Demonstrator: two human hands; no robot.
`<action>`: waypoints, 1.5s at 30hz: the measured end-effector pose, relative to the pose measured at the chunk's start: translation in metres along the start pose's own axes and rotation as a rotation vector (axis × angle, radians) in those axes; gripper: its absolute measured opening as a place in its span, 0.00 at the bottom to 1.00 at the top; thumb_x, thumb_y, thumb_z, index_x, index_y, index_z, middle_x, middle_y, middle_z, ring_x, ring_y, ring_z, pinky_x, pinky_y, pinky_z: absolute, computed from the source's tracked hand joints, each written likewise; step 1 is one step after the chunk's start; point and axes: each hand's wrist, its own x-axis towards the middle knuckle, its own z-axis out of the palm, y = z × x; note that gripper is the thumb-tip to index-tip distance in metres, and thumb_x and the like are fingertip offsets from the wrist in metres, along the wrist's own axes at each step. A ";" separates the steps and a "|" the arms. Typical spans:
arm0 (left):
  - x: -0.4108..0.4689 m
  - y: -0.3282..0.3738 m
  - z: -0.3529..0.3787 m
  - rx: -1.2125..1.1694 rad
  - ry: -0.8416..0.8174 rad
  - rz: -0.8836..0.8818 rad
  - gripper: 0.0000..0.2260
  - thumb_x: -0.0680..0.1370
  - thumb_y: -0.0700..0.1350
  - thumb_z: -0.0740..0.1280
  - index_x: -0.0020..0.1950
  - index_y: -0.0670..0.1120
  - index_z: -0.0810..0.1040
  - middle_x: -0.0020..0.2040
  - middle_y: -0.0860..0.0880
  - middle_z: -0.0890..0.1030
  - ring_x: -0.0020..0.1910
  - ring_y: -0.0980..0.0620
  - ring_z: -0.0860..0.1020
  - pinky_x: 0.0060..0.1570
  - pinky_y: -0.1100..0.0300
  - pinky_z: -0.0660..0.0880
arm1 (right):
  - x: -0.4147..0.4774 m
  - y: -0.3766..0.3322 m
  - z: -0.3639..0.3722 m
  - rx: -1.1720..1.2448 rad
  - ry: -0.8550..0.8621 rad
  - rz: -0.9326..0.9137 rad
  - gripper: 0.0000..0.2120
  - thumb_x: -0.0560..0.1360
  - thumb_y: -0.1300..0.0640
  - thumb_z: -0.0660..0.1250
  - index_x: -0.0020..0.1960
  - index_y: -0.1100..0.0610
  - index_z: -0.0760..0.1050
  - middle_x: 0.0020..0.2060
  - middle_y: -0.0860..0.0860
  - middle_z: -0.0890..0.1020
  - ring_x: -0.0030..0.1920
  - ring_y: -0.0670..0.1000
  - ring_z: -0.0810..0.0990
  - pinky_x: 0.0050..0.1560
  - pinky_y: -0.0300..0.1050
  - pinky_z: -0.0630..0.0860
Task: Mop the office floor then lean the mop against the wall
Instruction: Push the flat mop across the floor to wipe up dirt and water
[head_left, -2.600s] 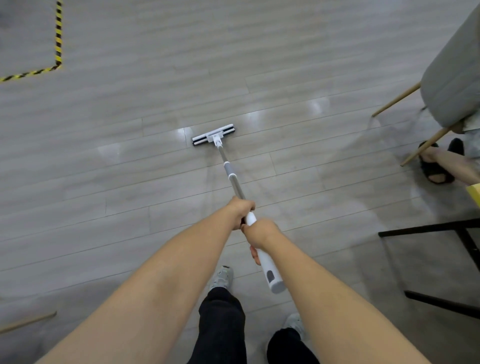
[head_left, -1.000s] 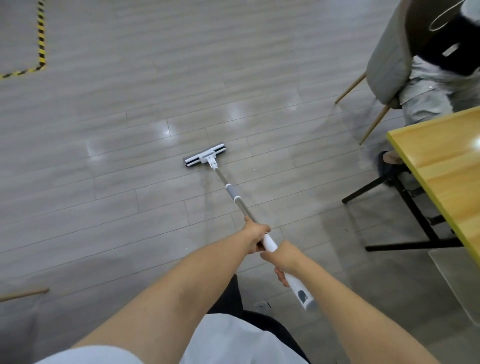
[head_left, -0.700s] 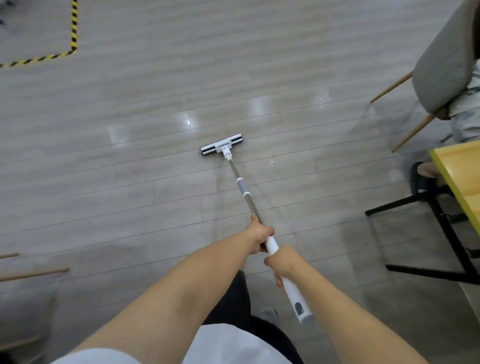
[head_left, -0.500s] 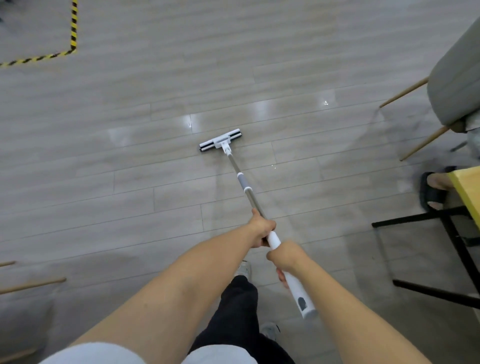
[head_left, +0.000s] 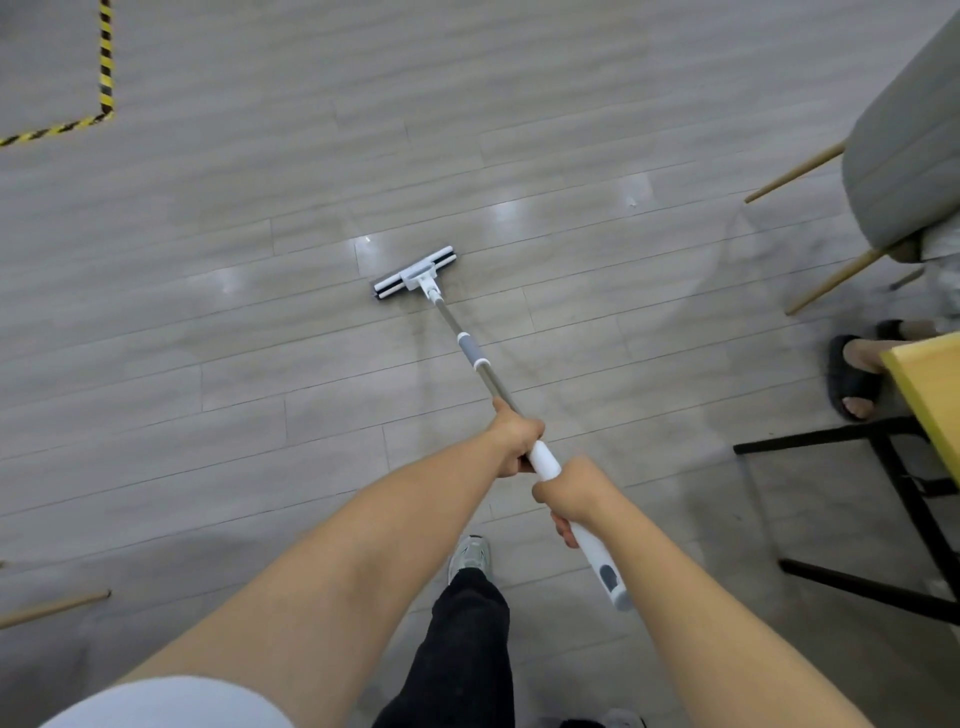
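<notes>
As I watch through the head camera, both bare hands are wrapped round the mop (head_left: 470, 356), which slants away from the body across a floor (head_left: 208, 374) of long grey wood-grain planks. The left hand (head_left: 514, 439) curls its fingers round the slim metal shaft just where the white plastic grip begins. The right hand (head_left: 574, 488) clasps that thicker white tube lower down, knuckles up, with the rounded butt end and its grey oval inset poking out beside the forearm. A short grey collar rings the shaft farther along. The mop head (head_left: 415, 273) — a flat white bar edged with black strips — lies on the boards near mid-frame, well ahead of one grey mesh sneaker (head_left: 470, 553) and a black trouser leg (head_left: 467, 649). Soft glossy patches of reflected light sheen the planks around it. At right stand a grey upholstered chair (head_left: 904, 156) on tapered pale wooden legs and the corner of a yellow wood-topped table (head_left: 930, 395) on a black square-tube frame. A foot in a dark open-toed slipper (head_left: 852, 379) shows just beside that corner. Yellow-and-black striped tape (head_left: 105, 62) marks a right-angled corner on the floor at far left.
</notes>
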 end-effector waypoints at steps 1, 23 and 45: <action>-0.007 -0.010 0.011 0.000 -0.007 -0.004 0.37 0.79 0.36 0.61 0.80 0.55 0.44 0.47 0.45 0.73 0.40 0.47 0.77 0.33 0.53 0.79 | -0.004 0.016 -0.002 -0.002 0.004 0.006 0.08 0.73 0.62 0.63 0.50 0.65 0.72 0.26 0.58 0.77 0.28 0.57 0.75 0.34 0.49 0.75; -0.191 -0.280 0.308 0.189 -0.216 -0.053 0.43 0.81 0.39 0.59 0.77 0.57 0.26 0.45 0.45 0.74 0.38 0.48 0.78 0.41 0.50 0.82 | -0.188 0.429 -0.051 0.125 0.062 0.159 0.14 0.75 0.61 0.66 0.57 0.65 0.70 0.27 0.60 0.78 0.24 0.55 0.74 0.32 0.46 0.75; -0.060 -0.114 0.203 0.370 -0.146 -0.004 0.39 0.80 0.38 0.61 0.79 0.55 0.36 0.48 0.42 0.76 0.42 0.45 0.80 0.41 0.48 0.83 | -0.079 0.218 -0.057 0.241 0.062 0.177 0.08 0.77 0.61 0.63 0.53 0.64 0.71 0.24 0.58 0.76 0.22 0.56 0.73 0.32 0.48 0.77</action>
